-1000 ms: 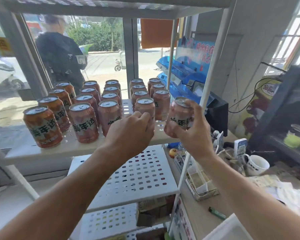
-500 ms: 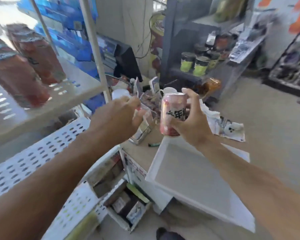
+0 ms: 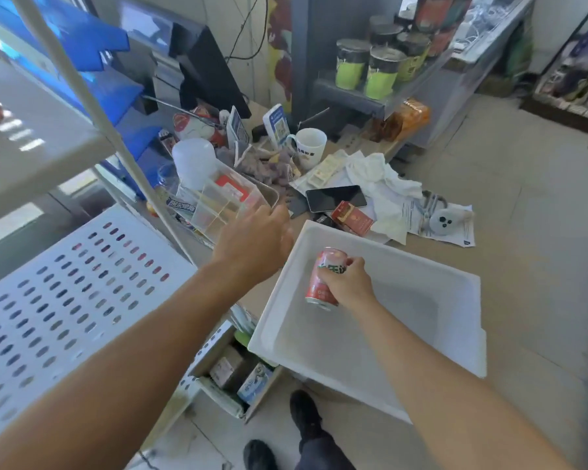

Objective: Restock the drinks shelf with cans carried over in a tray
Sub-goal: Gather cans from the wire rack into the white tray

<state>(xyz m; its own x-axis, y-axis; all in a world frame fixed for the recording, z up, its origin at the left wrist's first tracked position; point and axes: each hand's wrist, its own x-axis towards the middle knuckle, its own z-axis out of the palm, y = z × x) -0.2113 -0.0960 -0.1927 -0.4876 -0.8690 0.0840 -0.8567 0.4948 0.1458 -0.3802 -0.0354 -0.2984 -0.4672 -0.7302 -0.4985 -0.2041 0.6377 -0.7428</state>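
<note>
From the head view, right hand [image 3: 348, 283] grips one pink drink can [image 3: 326, 278] low inside the otherwise bare white tray [image 3: 469, 320], left hand [image 3: 255, 242] loosely curled and holding nothing beside it, so restocking looks nearly finished.

A white ceramic mug [image 3: 309, 143] stands far on the cluttered bench [image 3: 381, 246]; nearer lie a black phone [image 3: 335, 197] and a red cigarette pack [image 3: 352, 217].
</note>
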